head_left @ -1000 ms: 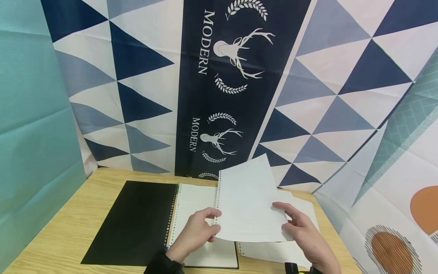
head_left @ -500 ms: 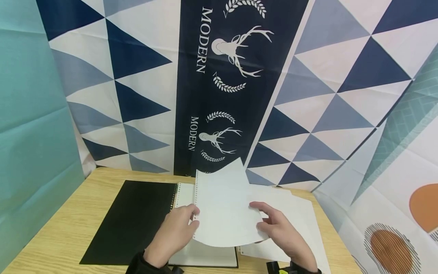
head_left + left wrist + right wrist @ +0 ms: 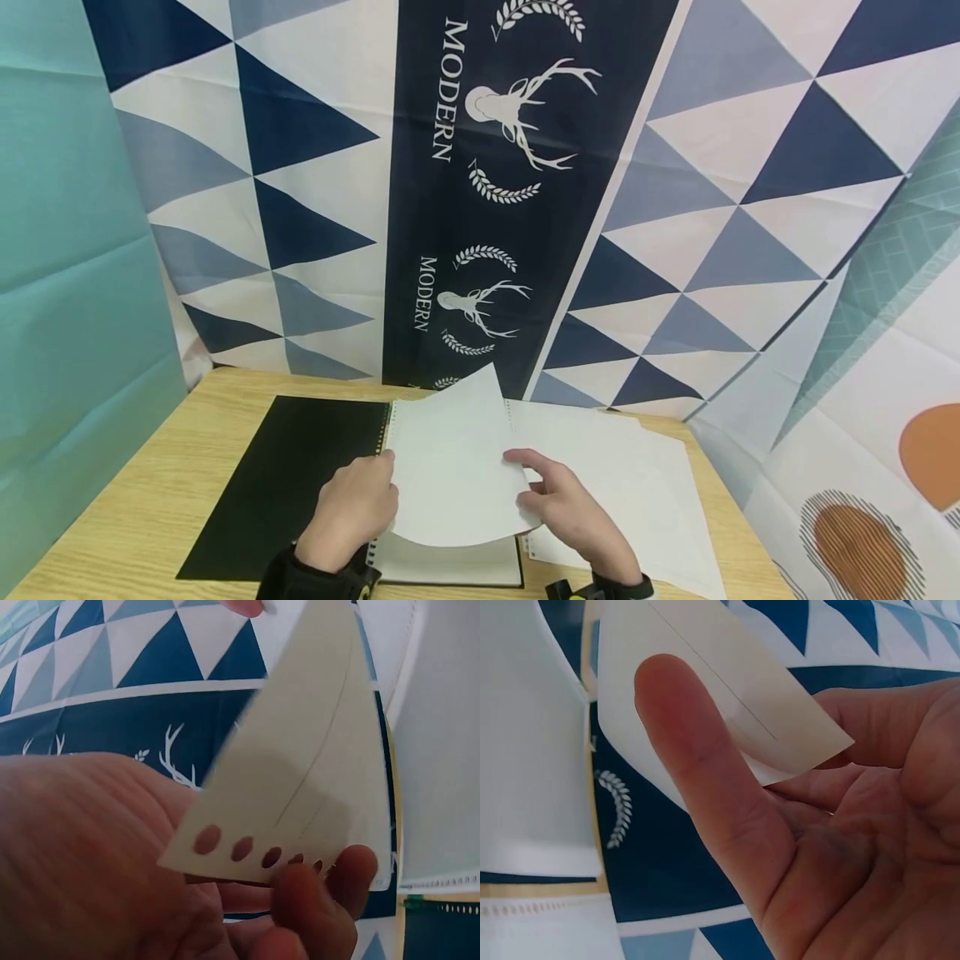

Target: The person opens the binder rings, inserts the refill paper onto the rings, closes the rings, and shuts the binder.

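Going left to right, everything relative to the notebook. Both hands have just slid left with the sheet, from over the notebook's right edge to over its pages. The left hand is now at the notebook's rings, thumb and fingers pinching the sheet's holed edge. Right hand came along too, pinching the opposite edge, now above the notebook's page side. So the sheet is held above the notebook, holes near the rings; I'd call that roughly lined up, not threaded. Can't tell if it's touching the pages underneath.

Materials: the bench is pale wood-look with a visible grain, left of the notebook. The notebook lies spread flat, its smooth black cover on the left, then that skinny line of rings, then a white page side. The sheet's thin and bendy: bottom edge sags in a curve, top right corner pokes up. The wrist views show round punched holes and a faint line. Right of the notebook, flat white loose sheets overlap each other.
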### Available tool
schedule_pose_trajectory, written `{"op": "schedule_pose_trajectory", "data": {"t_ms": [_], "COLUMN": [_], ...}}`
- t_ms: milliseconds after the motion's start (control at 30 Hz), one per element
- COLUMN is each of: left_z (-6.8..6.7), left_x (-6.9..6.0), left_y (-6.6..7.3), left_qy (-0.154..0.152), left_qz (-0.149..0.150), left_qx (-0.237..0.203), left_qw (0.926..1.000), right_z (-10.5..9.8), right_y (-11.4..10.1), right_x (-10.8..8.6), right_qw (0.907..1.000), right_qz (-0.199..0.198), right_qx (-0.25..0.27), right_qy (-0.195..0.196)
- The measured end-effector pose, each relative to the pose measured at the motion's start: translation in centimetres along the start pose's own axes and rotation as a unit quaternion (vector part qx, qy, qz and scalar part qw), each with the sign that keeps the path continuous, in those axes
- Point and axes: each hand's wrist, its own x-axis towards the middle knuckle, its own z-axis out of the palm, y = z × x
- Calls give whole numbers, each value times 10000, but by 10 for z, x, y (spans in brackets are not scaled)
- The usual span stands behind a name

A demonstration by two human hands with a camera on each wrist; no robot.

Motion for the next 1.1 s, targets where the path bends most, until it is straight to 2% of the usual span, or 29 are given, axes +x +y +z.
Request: {"op": "schedule_pose_trajectory", "data": {"t_ms": [167, 400, 600, 767, 1100], "left_z": [1, 0, -5, -5, 2], "left_x": [3, 4, 2, 4, 10], "left_y": [-5, -8, -7, -10, -21], "left_qy": [-188, -410, -279, -198, -497], "left_qz": [-182, -230, -78, -175, -400], "left_qx": [-71, 36, 61, 100, 235], "left_qw": [9996, 9989, 9996, 9996, 9977], "right_z": [8, 11, 9, 13, 21], "right_y": [5, 5, -3, -4, -1], "right_x": [5, 5, 1, 4, 8], "right_qw": [10000, 9999, 9996, 9991, 9991], "right_qz": [-56, -44, -106, -187, -211], "right_qx": [30, -112, -216, -267, -276], "right_qy": [-2, 95, 148, 257, 248]}}
